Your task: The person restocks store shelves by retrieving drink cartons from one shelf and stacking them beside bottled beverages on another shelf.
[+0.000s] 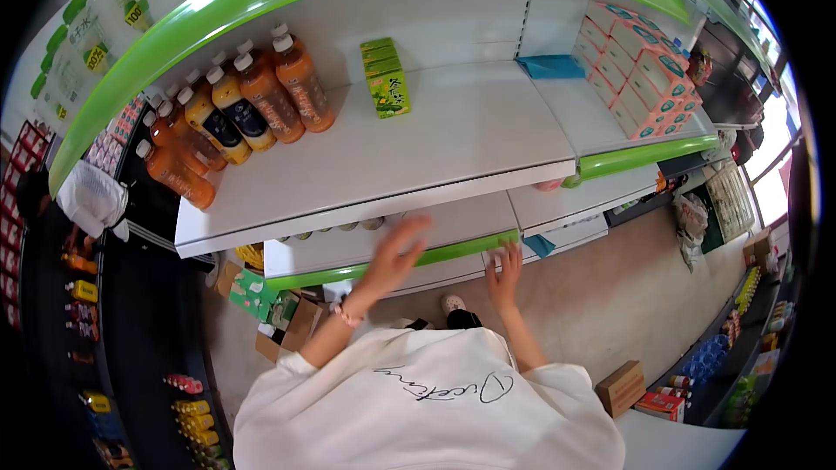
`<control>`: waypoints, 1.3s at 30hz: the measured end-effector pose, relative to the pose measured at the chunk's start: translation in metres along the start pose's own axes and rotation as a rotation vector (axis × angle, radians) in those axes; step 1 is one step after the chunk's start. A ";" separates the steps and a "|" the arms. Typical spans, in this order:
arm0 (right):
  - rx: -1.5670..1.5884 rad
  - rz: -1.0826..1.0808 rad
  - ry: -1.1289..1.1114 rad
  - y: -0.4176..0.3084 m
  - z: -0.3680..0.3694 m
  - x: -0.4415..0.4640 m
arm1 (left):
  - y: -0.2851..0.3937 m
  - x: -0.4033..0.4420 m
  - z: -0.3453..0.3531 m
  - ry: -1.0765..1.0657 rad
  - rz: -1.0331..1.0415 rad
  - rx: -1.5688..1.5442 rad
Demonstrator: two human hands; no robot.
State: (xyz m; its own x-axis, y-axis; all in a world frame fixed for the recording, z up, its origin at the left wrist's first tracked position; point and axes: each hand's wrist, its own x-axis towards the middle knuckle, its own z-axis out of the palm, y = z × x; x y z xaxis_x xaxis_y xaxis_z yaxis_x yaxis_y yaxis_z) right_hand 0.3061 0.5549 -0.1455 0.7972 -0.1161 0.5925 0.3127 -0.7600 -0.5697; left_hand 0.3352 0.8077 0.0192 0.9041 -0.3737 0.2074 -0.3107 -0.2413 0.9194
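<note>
My left hand (390, 263), with a bracelet at its wrist, is raised in front of the upper white shelf (374, 176). Motion blurs it, but its fingers are spread and hold nothing. My right hand (504, 278) is near the end of the green edge strip (453, 252) of the lower shelf, fingers apart and nothing in them; whether it touches the strip I cannot tell. On the upper shelf, a row of green drink cartons (387, 91) stands behind several bottles' right side. Those orange and yellow drink bottles (270, 100) are grouped at the left.
Stacked pink tissue packs (640, 74) and a blue cloth-like piece (551, 67) lie on the right shelf section. Clear bottles (96, 22) stand above left. An open cardboard box (292, 326) is on the floor, with another box (621, 387) at lower right.
</note>
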 end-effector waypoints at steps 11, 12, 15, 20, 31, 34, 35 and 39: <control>-0.521 1.546 -1.359 0.122 -0.253 -0.498 | -0.108 -0.110 0.092 -0.898 -0.163 0.578; -0.470 1.681 -1.226 0.105 -0.260 -0.504 | -0.101 -0.101 0.098 -0.945 -0.137 0.575; -0.217 2.022 -0.626 0.063 -0.247 -0.521 | -0.087 -0.076 0.124 -1.060 -0.032 0.728; 0.264 2.104 0.683 0.043 -0.148 -0.468 | -0.070 -0.037 0.196 -1.134 0.191 0.702; 0.217 1.759 0.429 0.204 -0.242 -0.500 | -0.050 0.015 0.432 -1.388 0.183 0.399; 0.155 1.883 0.429 0.225 -0.276 -0.521 | -0.098 0.020 0.488 -1.185 0.090 0.320; 0.160 1.934 0.439 0.230 -0.288 -0.526 | -0.119 0.021 0.502 -1.005 0.079 0.339; 0.187 1.929 0.403 0.231 -0.306 -0.533 | -0.276 0.009 0.527 -0.844 -0.330 0.345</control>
State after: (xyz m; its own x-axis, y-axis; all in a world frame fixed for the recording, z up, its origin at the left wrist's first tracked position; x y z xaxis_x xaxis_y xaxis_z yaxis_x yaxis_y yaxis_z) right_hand -0.2047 0.2458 -0.4181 -0.0486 -0.6928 -0.7195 -0.6095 0.5912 -0.5281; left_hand 0.2749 0.3991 -0.4088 0.4951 -0.7274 -0.4751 -0.2696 -0.6485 0.7118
